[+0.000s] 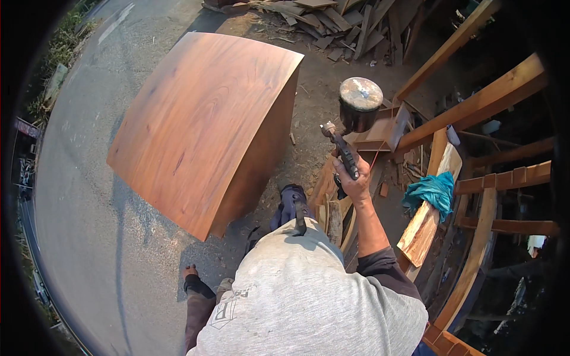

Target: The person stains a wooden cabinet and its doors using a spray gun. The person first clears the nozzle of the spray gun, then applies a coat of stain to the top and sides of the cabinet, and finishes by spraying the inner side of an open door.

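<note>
My right hand is raised and shut on the dark handle of a spray gun. The gun's round metal cup stands above it, its lid stained. Left of the gun stands a large wooden cabinet with a glossy reddish-brown top; it rests on the ground, apart from the gun. My left hand is out of sight. A dark purple object with a black strap sits at my chest, above my grey shirt. My foot shows at the lower left.
Long timber beams and a wooden frame fill the right side. A teal cloth lies on a plank. A scrap wood pile sits at the top, and grey pavement spreads to the left.
</note>
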Demonstrator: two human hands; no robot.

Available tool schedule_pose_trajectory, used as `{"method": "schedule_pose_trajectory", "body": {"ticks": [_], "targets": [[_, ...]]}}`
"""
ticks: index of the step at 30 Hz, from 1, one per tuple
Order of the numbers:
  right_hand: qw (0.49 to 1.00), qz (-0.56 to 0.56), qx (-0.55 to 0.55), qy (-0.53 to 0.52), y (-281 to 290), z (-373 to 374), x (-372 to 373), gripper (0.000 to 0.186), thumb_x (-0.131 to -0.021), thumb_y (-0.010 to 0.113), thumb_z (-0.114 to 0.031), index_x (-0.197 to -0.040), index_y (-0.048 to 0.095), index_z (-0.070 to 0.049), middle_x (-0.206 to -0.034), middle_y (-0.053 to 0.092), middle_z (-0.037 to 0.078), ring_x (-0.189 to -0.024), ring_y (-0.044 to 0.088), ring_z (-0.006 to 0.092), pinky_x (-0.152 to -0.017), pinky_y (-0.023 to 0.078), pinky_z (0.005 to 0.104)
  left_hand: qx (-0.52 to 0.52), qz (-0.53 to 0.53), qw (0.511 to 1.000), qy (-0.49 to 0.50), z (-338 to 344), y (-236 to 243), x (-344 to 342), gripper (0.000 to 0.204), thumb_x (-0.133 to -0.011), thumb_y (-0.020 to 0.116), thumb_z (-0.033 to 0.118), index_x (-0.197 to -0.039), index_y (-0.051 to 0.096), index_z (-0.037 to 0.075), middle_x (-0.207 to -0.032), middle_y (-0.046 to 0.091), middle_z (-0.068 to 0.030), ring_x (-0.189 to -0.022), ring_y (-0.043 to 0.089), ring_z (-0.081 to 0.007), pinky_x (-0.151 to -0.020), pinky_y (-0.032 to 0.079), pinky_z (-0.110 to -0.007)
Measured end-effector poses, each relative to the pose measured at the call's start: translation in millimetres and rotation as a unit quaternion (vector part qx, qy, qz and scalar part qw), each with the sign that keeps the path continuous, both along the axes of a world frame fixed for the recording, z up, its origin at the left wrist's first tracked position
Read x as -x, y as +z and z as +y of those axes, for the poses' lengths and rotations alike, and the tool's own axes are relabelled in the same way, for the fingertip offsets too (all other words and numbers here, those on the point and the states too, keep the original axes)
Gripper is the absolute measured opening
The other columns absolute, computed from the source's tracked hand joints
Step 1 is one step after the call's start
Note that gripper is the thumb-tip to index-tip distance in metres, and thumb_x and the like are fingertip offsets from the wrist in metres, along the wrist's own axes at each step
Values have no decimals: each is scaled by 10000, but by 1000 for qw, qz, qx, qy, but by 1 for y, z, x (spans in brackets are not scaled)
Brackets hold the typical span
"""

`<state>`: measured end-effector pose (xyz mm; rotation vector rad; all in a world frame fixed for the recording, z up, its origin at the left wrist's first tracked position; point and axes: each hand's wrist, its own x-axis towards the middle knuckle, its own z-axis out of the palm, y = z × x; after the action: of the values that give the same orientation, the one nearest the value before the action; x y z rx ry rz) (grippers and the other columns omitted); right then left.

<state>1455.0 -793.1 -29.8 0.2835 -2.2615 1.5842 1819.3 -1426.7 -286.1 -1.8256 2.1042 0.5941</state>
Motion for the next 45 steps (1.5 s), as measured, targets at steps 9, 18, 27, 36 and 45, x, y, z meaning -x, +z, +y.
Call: {"method": "schedule_pose_trajectory", "body": {"ticks": [9,18,27,36,45], "targets": [[989,-59,131,-37,25,-29,-13,278,-916,706,-50,-1185,683,16,-915,746,46,-716,638,82,-654,524,255,28,24,990,-138,-34,38,32,411,-821,796,313,-1093,738,11,-1103,719,-217,-1078,666,-391,-958,524,-480],[964,22,266,3,58,-29,30,306,-939,668,-53,-1239,657,7,-1058,760,74,-686,612,35,-578,514,215,-155,4,986,-67,68,52,43,405,-887,724,273,-1212,678,37,-1028,734,-179,-873,736,-299,-690,598,-448],[973,-27,223,57,16,-29,63,294,-925,672,-20,-1217,669,5,-930,750,33,-618,572,37,-543,459,212,-174,31,983,-56,115,51,40,376,-908,705,276,-1187,665,28,-1015,730,-160,-756,726,-266,-602,593,-425],[977,-112,166,76,-16,-21,50,191,-909,686,-18,-1091,742,-10,-738,643,-43,-604,543,32,-546,423,211,-206,-15,969,-138,133,35,31,312,-939,629,199,-1214,681,59,-1064,721,-133,-871,717,-261,-702,589,-436],[960,-179,208,53,-16,-1,-35,403,-844,727,-23,-1234,647,37,-959,677,54,-687,650,106,-648,545,245,-279,155,760,-566,267,182,166,413,-1000,531,297,-1295,604,18,-1181,705,-221,-1103,680,-369,-954,517,-427]]}}
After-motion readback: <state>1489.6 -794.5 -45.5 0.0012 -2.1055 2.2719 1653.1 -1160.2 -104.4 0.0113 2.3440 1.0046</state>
